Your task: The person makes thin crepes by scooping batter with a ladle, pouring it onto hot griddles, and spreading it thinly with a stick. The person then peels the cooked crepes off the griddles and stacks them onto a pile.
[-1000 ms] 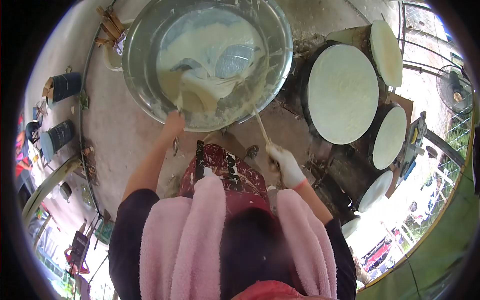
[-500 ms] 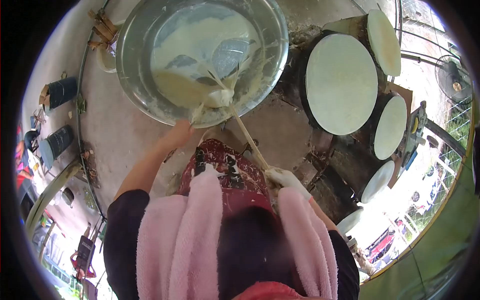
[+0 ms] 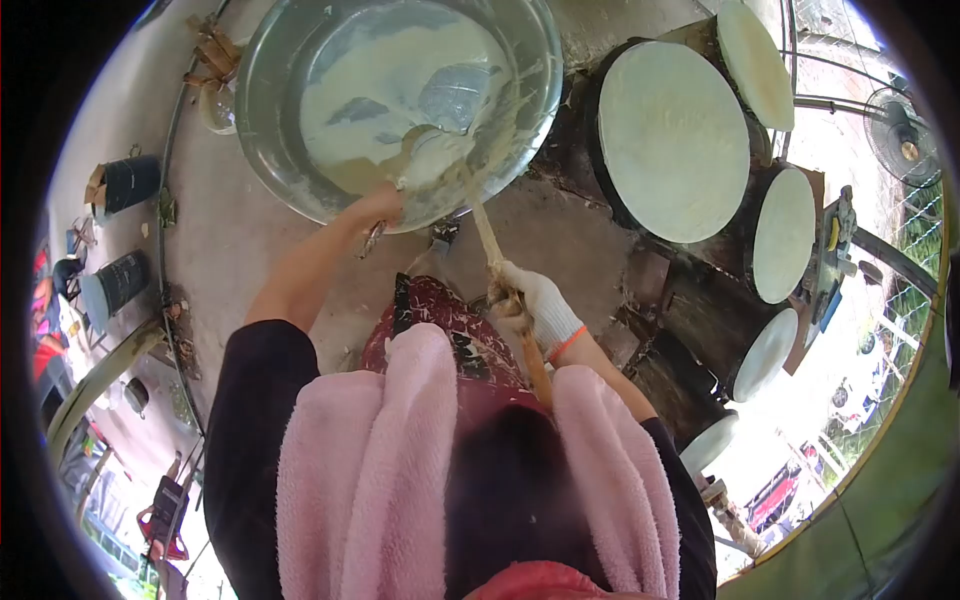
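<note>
A large metal basin [image 3: 545, 110] holds a thin layer of pale batter [image 3: 400, 60] and a translucent piece [image 3: 456, 98]. My right hand [image 3: 540, 302], in a white glove with an orange cuff, is wrapped round a long wooden stick [image 3: 489, 238]. The stick's far end reaches over the basin's near rim, where a whitish, batter-coated mass [image 3: 438, 158] sits. My bare left hand [image 3: 379, 206] is closed at the near rim, beside that mass. A small dark end [image 3: 372, 240] pokes out below it; what it grips is mostly hidden.
Several round, pale-topped drums [image 3: 675, 145] stand along the right. A fan [image 3: 902, 138] is behind them. On the left are a bucket of sticks [image 3: 217, 105], dark containers [image 3: 125, 185] and a hose [image 3: 165, 160] along the floor. A pink towel [image 3: 415, 430] hangs from my shoulders.
My right hand has moved forward and left along with the stick. My left hand has moved forward, over the basin's rim. The coated mass has shifted further into the basin.
</note>
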A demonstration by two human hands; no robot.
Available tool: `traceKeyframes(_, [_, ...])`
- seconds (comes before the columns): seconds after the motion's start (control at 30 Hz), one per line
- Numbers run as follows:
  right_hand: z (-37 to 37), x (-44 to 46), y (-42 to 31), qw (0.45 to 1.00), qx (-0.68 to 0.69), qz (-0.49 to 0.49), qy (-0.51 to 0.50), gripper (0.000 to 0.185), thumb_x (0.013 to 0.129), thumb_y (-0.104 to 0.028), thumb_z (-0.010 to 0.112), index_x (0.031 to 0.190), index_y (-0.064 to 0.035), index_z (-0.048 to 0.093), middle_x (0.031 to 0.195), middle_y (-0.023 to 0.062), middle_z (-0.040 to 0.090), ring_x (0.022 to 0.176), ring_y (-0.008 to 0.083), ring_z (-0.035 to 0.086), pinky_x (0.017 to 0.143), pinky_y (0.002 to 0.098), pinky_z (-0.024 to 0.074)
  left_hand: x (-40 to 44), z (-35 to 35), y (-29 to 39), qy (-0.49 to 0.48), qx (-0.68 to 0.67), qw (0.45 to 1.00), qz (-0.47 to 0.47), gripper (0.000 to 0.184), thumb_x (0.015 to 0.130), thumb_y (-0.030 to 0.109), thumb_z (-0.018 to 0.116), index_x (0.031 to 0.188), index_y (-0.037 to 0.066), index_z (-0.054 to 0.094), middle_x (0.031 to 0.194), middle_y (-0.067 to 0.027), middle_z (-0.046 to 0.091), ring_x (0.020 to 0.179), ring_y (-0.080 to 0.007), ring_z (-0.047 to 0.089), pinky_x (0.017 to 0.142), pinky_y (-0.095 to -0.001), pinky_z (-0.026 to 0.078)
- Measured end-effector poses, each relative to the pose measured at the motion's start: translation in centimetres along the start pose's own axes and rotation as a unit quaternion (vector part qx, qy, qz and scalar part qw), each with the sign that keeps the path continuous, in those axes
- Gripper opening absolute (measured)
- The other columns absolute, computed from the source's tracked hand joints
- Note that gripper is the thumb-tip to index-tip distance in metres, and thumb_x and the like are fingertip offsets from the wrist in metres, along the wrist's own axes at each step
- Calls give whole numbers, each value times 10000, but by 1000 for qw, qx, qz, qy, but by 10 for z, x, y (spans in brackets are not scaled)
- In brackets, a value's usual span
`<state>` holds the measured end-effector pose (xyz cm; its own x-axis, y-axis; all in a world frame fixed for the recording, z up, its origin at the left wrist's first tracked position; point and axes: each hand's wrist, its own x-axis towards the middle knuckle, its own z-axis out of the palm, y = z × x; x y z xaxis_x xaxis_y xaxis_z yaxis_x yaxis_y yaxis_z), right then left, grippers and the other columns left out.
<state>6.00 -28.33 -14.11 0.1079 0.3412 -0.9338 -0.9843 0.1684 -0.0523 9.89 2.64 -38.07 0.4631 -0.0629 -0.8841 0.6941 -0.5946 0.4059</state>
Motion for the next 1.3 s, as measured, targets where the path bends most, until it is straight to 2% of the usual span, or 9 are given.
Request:
traceKeyframes(0.2, [-39, -51, 50, 997, -54, -12, -58, 193, 948, -266, 575, 923, -110, 465, 771, 25, 474, 503, 60, 377, 371, 210, 253, -100, 76, 28, -251, -663, 705, -31, 296, 1024, 296, 460, 958, 11, 504, 565, 60, 334, 413, -68, 304, 452, -281, 273])
traceKeyframes(0.43, [-97, -138, 160, 943, -279, -179, 33, 299, 952, -285, 578, 1145, -58, 549, 874, 52, 590, 663, 90, 534, 543, 251, 440, -219, 153, 76, -364, -855, 344, 134, 194, 1022, 142, 396, 1021, -36, 473, 617, 54, 385, 414, -65, 335, 505, -246, 258])
traceKeyframes(0.57, [-150, -174, 220, 857, -396, -317, 96, 581, 946, -222, 593, 1456, -27, 393, 1082, 59, 656, 959, 84, 550, 890, 230, 436, -309, 119, 91, -334, -771, 498, 216, 216, 1019, 143, 390, 1074, -54, 455, 621, 36, 397, 418, -65, 372, 519, -238, 278])
traceKeyframes(0.8, [-237, -146, 298, 731, -158, -630, 209, 527, 908, -17, 607, 1389, 92, 423, 1351, 148, 529, 1136, 138, 535, 968, 239, 417, -457, 32, 145, -302, -613, 587, 434, 304, 1052, 233, 373, 1090, -55, 465, 612, 69, 362, 371, -44, 320, 464, -239, 271])
traceKeyframes(0.87, [-241, -124, 291, 721, -42, -656, 219, 517, 912, 4, 596, 1381, 118, 412, 1361, 148, 515, 1148, 145, 536, 979, 242, 420, -440, -7, 163, -299, -541, 627, 475, 260, 1048, 197, 361, 1057, -27, 493, 596, 84, 351, 385, -31, 302, 440, -240, 267])
traceKeyframes(1.0, [-230, -102, 264, 763, 65, -611, 200, 511, 908, -21, 607, 1393, 24, 454, 1282, 102, 570, 1130, 145, 550, 973, 274, 432, -404, -52, 212, 57, -454, 760, 462, 234, 1020, 195, 422, 1020, -21, 510, 581, 84, 368, 418, -28, 325, 427, -230, 262])
traceKeyframes(1.07, [-221, -113, 254, 781, 39, -585, 215, 519, 908, -28, 612, 1396, 31, 446, 1287, 102, 569, 1130, 146, 553, 971, 272, 434, -384, -62, 240, -45, -569, 711, 410, 288, 1012, 248, 492, 981, -36, 526, 590, 63, 369, 432, -37, 341, 438, -216, 250])
traceKeyframes(1.17, [-221, -120, 235, 794, 31, -566, 222, 538, 909, 18, 606, 1392, 118, 392, 1399, 140, 492, 1180, 141, 521, 997, 254, 419, -389, -25, 259, 149, -386, 787, 457, 261, 1005, 216, 449, 967, -29, 531, 565, 51, 400, 434, -52, 366, 405, -226, 275])
traceKeyframes(1.3, [-248, -108, 236, 755, 34, -615, 225, 544, 924, -36, 606, 1395, 122, 386, 1501, 133, 393, 1245, 163, 490, 1046, 270, 378, -417, 18, 294, 103, -240, 846, 466, 335, 1017, 281, 467, 936, -36, 542, 563, 39, 392, 381, -57, 318, 389, -235, 258])
